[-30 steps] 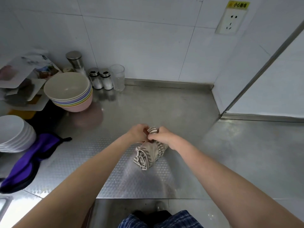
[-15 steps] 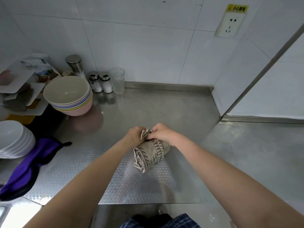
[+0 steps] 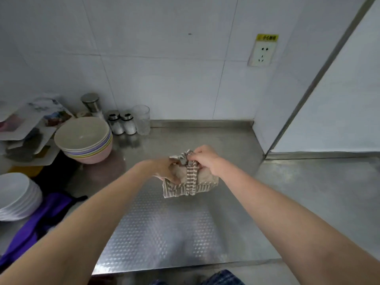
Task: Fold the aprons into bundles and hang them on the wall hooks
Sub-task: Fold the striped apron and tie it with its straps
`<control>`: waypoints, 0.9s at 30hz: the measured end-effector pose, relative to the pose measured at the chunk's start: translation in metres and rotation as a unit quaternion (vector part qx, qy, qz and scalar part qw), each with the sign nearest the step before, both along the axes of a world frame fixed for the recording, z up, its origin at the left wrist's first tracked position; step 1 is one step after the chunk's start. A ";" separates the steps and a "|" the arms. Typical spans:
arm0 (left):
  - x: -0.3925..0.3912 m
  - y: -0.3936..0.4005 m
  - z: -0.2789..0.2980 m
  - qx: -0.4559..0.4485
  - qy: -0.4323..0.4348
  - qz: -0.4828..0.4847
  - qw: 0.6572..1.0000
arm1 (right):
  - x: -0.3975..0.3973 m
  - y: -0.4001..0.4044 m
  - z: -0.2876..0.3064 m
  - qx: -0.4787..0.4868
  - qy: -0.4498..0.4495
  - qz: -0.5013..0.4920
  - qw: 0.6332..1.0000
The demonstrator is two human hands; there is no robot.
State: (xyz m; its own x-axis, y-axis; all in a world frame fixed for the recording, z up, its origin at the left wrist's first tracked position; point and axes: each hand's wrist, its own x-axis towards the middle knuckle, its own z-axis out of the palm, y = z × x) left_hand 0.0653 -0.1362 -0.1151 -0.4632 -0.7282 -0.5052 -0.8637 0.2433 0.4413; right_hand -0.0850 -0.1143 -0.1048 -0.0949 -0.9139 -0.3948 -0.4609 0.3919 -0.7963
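— Steel counter [image 3: 216, 145], white tiled wall [image 3: 164, 79], socket [image 3: 261, 52]. Held what?
— Striped apron bundle [image 3: 190, 182], raised just above counter, strap wound round middle. Left hand [image 3: 164, 169] gripped left end; right hand [image 3: 206, 159] pinched strap at top.
— Stored leftward?
— Bowls [image 3: 84, 140], plates [image 3: 16, 196], shakers [image 3: 122, 124], glass [image 3: 141, 119], purple cloth [image 3: 47, 214].

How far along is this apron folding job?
The striped apron is already rolled into a bundle with a strap wrapped around it. In hand: the left hand grips one end while the right hand pinches the strap on top. Left: hanging it, and no hook shows. The purple cloth lies unfolded.
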 end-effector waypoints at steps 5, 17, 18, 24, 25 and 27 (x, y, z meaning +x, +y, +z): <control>-0.031 -0.026 0.052 0.083 0.083 -0.025 0.993 | -0.031 0.004 0.037 -0.132 0.183 0.001 0.974; -0.113 -0.025 0.123 0.153 0.306 0.032 0.939 | -0.136 0.036 0.098 -0.226 0.230 -0.195 0.926; -0.125 -0.024 0.132 0.145 0.315 0.032 0.937 | -0.149 0.036 0.104 -0.220 0.216 -0.213 0.927; -0.224 -0.009 0.183 -0.089 0.255 -0.107 0.957 | -0.216 0.026 0.170 -0.257 0.041 -0.253 0.932; -0.240 -0.007 0.192 -0.133 0.244 -0.129 0.952 | -0.227 0.026 0.180 -0.273 -0.034 -0.283 0.919; -0.268 -0.006 0.211 -0.162 0.250 -0.152 0.942 | -0.256 0.030 0.200 -0.292 -0.220 -0.332 0.870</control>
